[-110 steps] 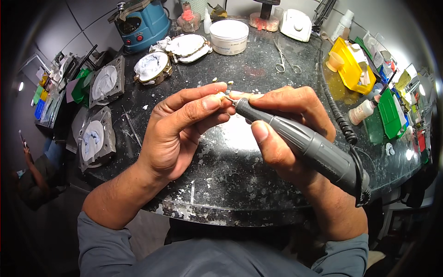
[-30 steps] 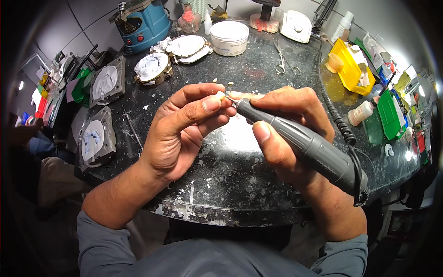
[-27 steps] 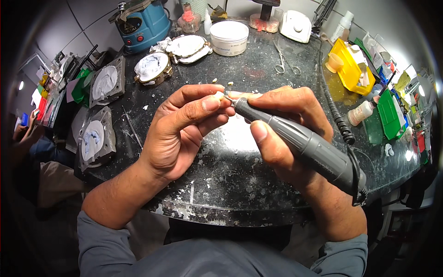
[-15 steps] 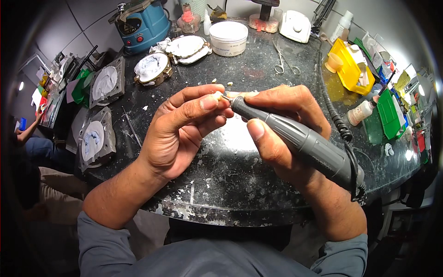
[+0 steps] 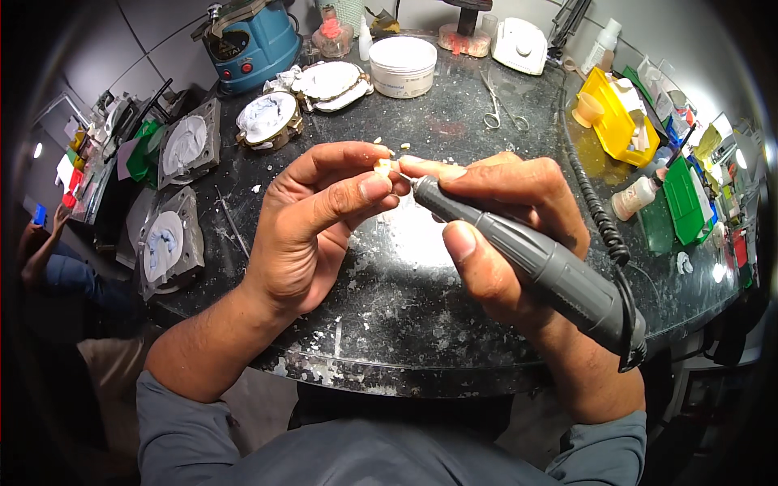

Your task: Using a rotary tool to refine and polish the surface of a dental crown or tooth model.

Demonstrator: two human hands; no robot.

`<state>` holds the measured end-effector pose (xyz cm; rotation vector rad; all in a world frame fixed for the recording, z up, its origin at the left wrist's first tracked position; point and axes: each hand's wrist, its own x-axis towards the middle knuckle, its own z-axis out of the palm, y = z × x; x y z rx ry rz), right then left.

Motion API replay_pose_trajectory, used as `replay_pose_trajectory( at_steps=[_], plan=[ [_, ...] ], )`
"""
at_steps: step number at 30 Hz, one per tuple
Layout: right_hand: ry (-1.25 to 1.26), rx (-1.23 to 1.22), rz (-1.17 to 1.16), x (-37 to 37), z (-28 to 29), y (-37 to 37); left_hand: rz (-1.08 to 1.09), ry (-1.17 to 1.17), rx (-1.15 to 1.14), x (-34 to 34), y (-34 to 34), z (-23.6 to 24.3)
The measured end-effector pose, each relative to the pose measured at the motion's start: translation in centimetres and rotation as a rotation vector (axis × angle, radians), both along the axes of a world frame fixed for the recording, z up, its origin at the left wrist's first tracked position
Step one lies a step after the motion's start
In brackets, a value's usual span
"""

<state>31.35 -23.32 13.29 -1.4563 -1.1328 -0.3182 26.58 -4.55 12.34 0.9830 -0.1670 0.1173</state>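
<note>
Between the thumb and fingers of my left hand (image 5: 312, 215) is a small cream-coloured dental crown or false tooth (image 5: 382, 166). My right hand (image 5: 506, 211) grips a dark grey rotary handpiece (image 5: 527, 251), thumb below and fingers along its top. The tool's thin metal tip points at the tooth from the right; whether it touches cannot be made out. A coiled cord (image 5: 608, 227) runs from the handpiece's rear up the right of the bench. A few more small tooth-like pieces (image 5: 405, 147) lie on the bench just beyond my fingertips.
Plaster-filled flasks (image 5: 267, 117) stand at the back left, more (image 5: 172, 247) at the left edge. A white tub (image 5: 403, 69), scissors (image 5: 496, 105) and a blue machine (image 5: 251, 49) are behind. A yellow bin (image 5: 620, 121) and a bottle (image 5: 634, 198) stand right. Another person's arm (image 5: 49, 243) shows far left.
The handpiece has drawn slightly right and down, its tip a little farther from the tooth. My left fingers have shifted, baring more of the tooth. The other person's arm has moved.
</note>
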Motion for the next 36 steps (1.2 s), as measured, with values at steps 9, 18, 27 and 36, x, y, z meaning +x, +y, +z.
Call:
replay_pose_trajectory(
  at_steps=[9,18,27,36],
  plan=[
    [0.008,0.002,-0.020,-0.24,-0.01,0.19,0.016,-0.001,0.016,-0.09,-0.07,0.17],
    [0.059,0.011,-0.012,-0.41,0.01,0.24,0.018,0.010,0.018,0.00,0.02,0.02],
    [0.037,0.134,-0.079,0.07,-0.55,0.78,0.006,0.020,0.010,0.04,-0.01,-0.04],
    [0.071,0.008,-0.042,-0.61,0.19,0.22,-0.004,0.019,-0.004,0.08,0.08,-0.10]
  ],
)
